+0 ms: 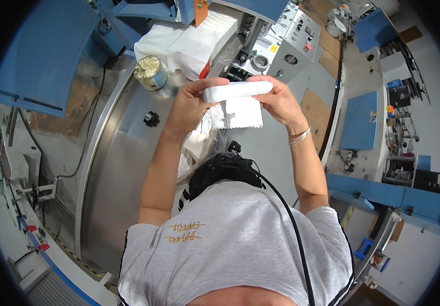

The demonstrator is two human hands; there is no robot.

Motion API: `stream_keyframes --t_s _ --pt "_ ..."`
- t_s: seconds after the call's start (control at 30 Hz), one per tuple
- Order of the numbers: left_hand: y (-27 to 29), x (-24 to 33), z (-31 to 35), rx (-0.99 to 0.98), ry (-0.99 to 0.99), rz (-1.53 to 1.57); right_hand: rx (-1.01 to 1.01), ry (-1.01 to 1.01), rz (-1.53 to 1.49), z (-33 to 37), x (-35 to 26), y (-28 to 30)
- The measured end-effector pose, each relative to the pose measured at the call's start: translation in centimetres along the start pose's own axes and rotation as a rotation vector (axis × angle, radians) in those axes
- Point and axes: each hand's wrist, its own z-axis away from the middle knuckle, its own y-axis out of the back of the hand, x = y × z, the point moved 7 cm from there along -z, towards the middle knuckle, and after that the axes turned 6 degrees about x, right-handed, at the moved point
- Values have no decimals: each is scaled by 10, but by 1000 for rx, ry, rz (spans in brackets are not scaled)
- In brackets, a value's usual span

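**White cloth roll held level between two hands**

From where I stand, the soft, white, rolled or folded cloth [239, 92] is in the air in front of the person's chest, above the grey floor-coloured area beyond the waist. Its loose flap, a white piece with a zigzag-cut edge [245, 113], hangs below the roll and bears a grey mark.

The left hand [191, 104] pinches one end, thumb and fingers closed on it; the right hand [281, 102] pinches the other end in the same way. Gripping both ends probably stops the soft roll from sagging or coming undone, and leaves the flap in plain sight of the wearer.

Both forearms reach forward and angle inward, elbows set wide, so the hands meet the roll from opposite sides at about one height. A pale metallic bangle [299, 135] circles the right wrist.

To the left, on the shiny steel tabletop [120, 168], stands a round tin [151, 74] filled with pale crumpled material. Just beyond it lies a stack of white cloth [179, 45], perhaps placed there for easy reach. A black lobed knob [151, 119] sits nearer the person.
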Motion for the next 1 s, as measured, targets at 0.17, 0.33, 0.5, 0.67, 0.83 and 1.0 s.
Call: stream_keyframes --t_s 0.17,0.33,0.5,0.67,0.83,1.0 --pt "5 7 3 79 -56 -78 -239 -88 -356 11 -13 -25" --pt "2 6 2 -12 -182 -297 -107 -182 -129 12 0 -11" --pt "3 -7 5 36 -31 -189 64 -120 5 15 -5 0" --pt "-7 -12 7 -11 305 355 121 17 119 26 -16 1" --pt "-13 -7 15 75 202 -81 126 44 188 32 -16 -3" --pt "-12 -8 22 10 118 -192 51 16 156 37 -6 -5"
